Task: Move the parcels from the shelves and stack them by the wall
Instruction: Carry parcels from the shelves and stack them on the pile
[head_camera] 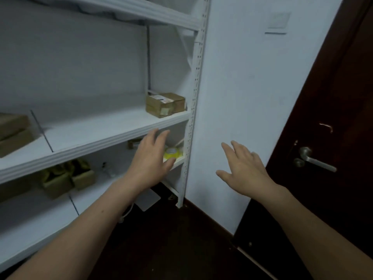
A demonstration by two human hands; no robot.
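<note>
Two small brown cardboard parcels (164,104) sit side by side at the right end of the middle white shelf (105,136). More brown parcels (14,132) are stacked at that shelf's left end. On the shelf below stand two small brown boxes (68,178). My left hand (151,158) is stretched out, fingers straight, in front of the shelf edge and below the right-hand parcels, holding nothing. Farther right, my right hand (242,168) is spread open before the white wall (242,98), also with nothing in it.
A yellow tape roll (171,153) lies on the lower shelf behind my left hand. The perforated shelf upright (191,118) stands between my hands. A dark door with a metal handle (314,160) is at the right. The floor (171,239) is dark wood.
</note>
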